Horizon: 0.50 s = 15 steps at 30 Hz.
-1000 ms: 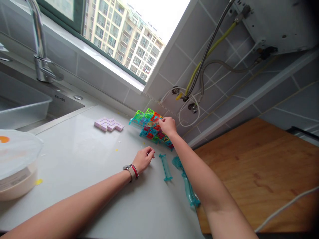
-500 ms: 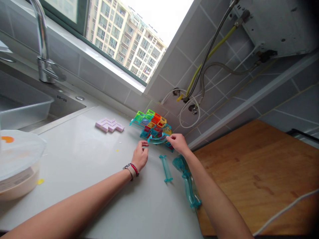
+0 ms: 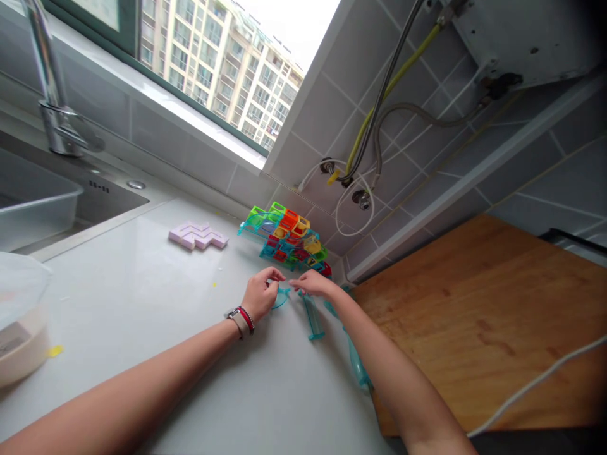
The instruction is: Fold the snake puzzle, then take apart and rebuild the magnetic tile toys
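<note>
Left hand (image 3: 262,293) closed around one end of the curved teal piece (image 3: 281,299), which sits low over the desk (image 3: 227,385), its other end pointing right. Right hand (image 3: 312,283) just beside it, fingers stretched toward that free end; can't tell if the tips pinch or touch it. Straight teal piece (image 3: 313,318) lies on the desk right below the right hand, upper end partly covered. More teal tubing (image 3: 356,361) along the desk's right side, mostly behind the right forearm. Multicolour block assembly (image 3: 291,235) stands beyond both hands, near the tiled wall (image 3: 310,151). Lilac zigzag block (image 3: 196,236) is left of it, well apart. Wooden board (image 3: 474,316) at right, round tub (image 3: 23,347) at far left.
</note>
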Tool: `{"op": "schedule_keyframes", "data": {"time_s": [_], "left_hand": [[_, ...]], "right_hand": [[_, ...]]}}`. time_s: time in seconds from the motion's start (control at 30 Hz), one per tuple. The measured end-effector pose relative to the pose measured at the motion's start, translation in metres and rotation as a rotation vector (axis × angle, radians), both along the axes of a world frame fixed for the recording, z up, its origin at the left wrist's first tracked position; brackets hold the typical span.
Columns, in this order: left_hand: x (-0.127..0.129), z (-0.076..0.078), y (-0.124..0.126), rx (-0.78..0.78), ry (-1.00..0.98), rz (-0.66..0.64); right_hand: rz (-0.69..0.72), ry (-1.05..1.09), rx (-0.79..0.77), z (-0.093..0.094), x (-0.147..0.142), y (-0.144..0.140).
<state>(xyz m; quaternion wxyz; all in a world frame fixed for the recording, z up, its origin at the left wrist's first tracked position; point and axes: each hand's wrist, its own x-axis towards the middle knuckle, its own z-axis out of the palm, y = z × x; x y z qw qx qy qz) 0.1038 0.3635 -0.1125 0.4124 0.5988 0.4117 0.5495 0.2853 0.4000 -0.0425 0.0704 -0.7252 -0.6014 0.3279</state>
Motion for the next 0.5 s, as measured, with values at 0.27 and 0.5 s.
{"op": "schedule_keyframes", "data": {"time_s": [0.27, 0.5], "left_hand": [[0.001, 0.000, -0.004, 0.025, 0.056, -0.011], [0.003, 0.000, -0.011, 0.007, -0.009, -0.106]], "right_hand": [[-0.132, 0.232, 0.296, -0.011, -0.037, 0.027], [-0.285, 0.697, 0.118, -0.020, -0.113, 0.049]]}}
